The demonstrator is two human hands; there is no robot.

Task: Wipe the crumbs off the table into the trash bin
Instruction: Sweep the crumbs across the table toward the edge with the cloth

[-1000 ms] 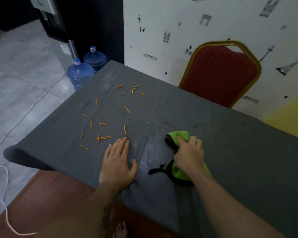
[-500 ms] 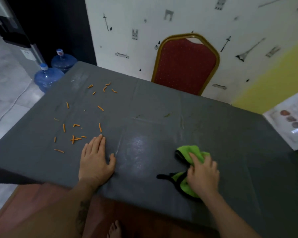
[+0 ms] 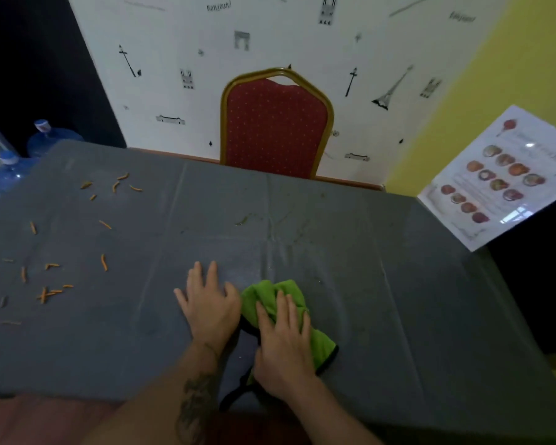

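Several orange crumbs (image 3: 50, 292) lie scattered over the left part of the grey table (image 3: 382, 300), with another cluster (image 3: 116, 186) farther back. A bunched green cloth (image 3: 270, 298) with a black edge lies near the table's front middle. My right hand (image 3: 284, 345) presses flat on the cloth with straight fingers. My left hand (image 3: 211, 303) rests flat on the tablecloth just left of the cloth, its thumb side touching it. No trash bin is in view.
A red chair with a gold frame (image 3: 275, 123) stands at the table's far side against the wall. Two blue water jugs (image 3: 10, 170) stand on the floor at the far left. A laminated picture sheet (image 3: 498, 178) lies past the right table corner.
My view has swung right. My left hand moved away from the crumbs toward the cloth, and both hands now sit side by side at it.
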